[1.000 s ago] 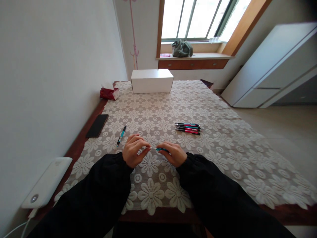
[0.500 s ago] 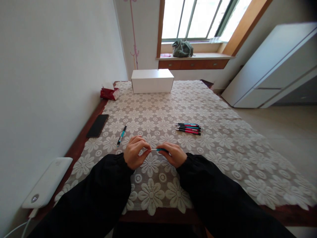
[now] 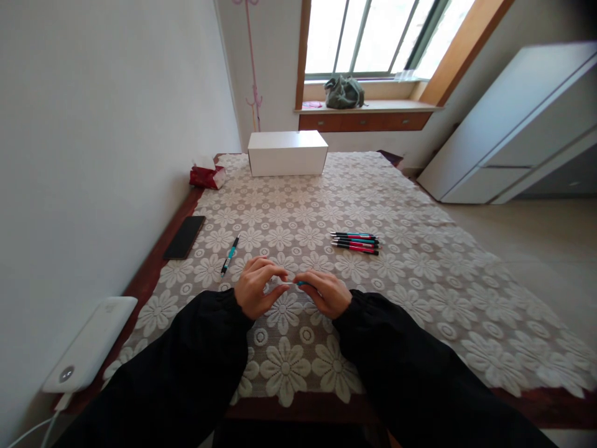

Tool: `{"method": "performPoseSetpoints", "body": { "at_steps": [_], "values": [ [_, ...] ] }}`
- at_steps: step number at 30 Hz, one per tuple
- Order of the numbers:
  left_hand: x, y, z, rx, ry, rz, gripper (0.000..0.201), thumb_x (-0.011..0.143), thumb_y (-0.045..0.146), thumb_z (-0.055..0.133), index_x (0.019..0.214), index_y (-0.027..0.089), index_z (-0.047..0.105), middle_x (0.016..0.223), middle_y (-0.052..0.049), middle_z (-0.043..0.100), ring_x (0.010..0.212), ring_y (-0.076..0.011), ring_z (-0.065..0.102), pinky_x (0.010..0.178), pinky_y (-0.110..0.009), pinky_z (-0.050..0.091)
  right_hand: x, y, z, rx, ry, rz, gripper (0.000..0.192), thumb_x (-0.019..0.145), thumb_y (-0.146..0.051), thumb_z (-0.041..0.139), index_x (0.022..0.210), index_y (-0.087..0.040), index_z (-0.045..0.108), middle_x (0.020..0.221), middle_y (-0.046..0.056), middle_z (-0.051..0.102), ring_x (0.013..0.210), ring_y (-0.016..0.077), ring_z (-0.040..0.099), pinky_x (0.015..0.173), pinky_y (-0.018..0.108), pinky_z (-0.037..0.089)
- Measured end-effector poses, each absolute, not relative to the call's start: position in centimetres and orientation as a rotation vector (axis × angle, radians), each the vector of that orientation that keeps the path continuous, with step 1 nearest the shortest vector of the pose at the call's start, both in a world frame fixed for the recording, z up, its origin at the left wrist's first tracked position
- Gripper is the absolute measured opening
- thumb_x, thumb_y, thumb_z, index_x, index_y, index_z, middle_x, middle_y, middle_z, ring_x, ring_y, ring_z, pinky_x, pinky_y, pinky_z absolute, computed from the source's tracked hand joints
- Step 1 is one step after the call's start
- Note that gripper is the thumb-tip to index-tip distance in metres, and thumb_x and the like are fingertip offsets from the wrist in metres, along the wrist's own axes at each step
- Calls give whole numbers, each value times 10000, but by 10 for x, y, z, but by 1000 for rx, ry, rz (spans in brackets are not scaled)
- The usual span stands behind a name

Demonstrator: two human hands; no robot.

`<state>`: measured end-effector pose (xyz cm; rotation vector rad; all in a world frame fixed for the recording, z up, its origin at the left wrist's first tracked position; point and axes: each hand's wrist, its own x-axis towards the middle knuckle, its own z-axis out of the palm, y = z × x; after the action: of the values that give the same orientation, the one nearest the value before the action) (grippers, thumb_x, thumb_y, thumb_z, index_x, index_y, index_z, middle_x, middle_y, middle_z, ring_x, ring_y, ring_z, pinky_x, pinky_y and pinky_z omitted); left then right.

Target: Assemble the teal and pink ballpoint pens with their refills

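both hands are working low over the lace tablecloth (image 3: 420, 261), close to the near edge of the table. the left hand (image 3: 255, 287) is curling its fingers and thumb toward the pale end of a teal pen (image 3: 298, 284), and the right hand (image 3: 326, 292) is closing around the teal barrel, so the pen is lying roughly level between the two hands, just above the cloth. the right hand's fingers are wrapped nearly shut on the barrel; the left hand's fingertips are pinched almost together at the pale end, though whether they are gripping a separate part or the pen's own tip is too small to tell. judged from this, the step in hand is a two-handed joining or separating of the pen's parts, and doing it well is calling for keeping both halves on one straight line, holding the barrel firmly in the right hand while the left is working only with its fingertips, and keeping the work low over the cloth so a small part dropping is not rolling away. a single teal pen (image 3: 229, 254) is lying apart on the left, near a black phone (image 3: 184, 237). a bundle of pens (image 3: 355, 241) is lying side by side to the right of centre. a white box (image 3: 287, 152) is standing at the far end, with a red tissue pack (image 3: 205, 176) beside it.
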<state>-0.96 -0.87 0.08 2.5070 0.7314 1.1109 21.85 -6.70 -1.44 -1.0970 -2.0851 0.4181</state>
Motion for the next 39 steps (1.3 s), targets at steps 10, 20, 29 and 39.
{"method": "performPoseSetpoints", "body": {
  "at_steps": [10,20,29,39],
  "values": [
    [-25,13,9,2703,1063,650,207,678,164,698,876,223,690,1146,-69,704,1169,-318,574,1096,-542,410,221,-66,-15,-1224,-1867,493,150,979,-240,536,1065,-244,659,928,28,739,814,170,686,779,277,527],
    [-25,15,1,2718,1029,726,38,791,205,707,778,237,721,1112,-40,734,1129,-293,590,1080,-543,426,224,-64,-20,-1321,-2029,374,207,983,-212,481,1074,-248,664,1016,47,753,912,198,709,805,293,522],
    [-25,15,-2,2654,918,912,61,887,218,653,883,239,710,989,-31,765,1063,-253,643,999,-464,485,224,-64,-22,-1413,-2065,323,219,982,-210,477,1082,-251,667,1021,40,762,896,200,721,785,288,523],
    [-22,10,5,2671,884,936,47,867,206,670,879,241,700,892,-20,759,1011,-251,653,995,-469,467,224,-64,-23,-1402,-2056,325,222,991,-230,459,1077,-248,663,1017,41,758,895,200,722,791,293,525]
  ]
}}
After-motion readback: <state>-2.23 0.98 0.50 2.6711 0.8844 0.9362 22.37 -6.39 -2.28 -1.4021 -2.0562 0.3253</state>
